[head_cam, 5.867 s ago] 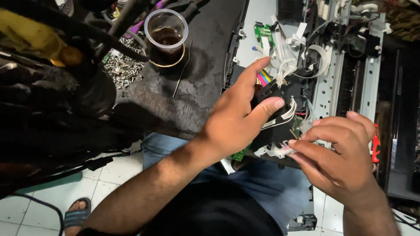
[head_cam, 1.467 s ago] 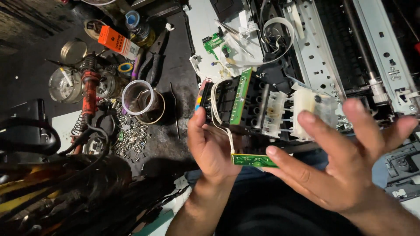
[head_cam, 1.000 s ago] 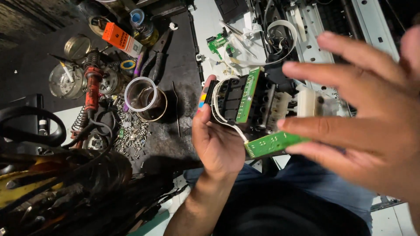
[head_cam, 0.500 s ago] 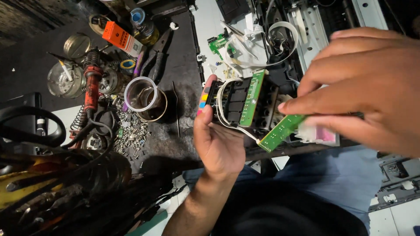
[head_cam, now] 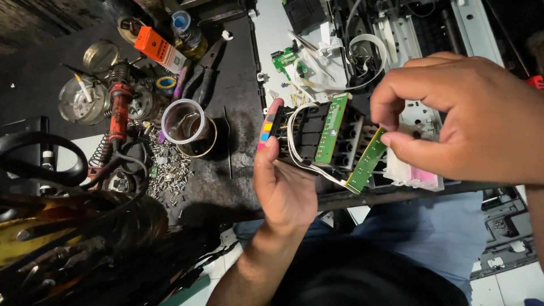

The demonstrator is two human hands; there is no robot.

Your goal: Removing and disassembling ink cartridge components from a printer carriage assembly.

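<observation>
Two hands are in view: the left hand (head_cam: 286,181) and the right hand (head_cam: 470,116). Between them sits one black carriage block (head_cam: 317,133) carrying two green circuit boards, one (head_cam: 332,127) fixed upright on it, the other (head_cam: 367,161) loose by the right hand's thumb. One strip of four coloured tabs (head_cam: 265,130) shows at the left thumb. Left of the left hand, the worktop (head_cam: 238,170) bears one clear plastic cup (head_cam: 187,126), one orange box (head_cam: 160,50), one red-handled soldering iron (head_cam: 118,107), one pair of pliers (head_cam: 204,76), one blue-capped bottle (head_cam: 184,27), and one heap of screws (head_cam: 170,170), too many to count.
</observation>
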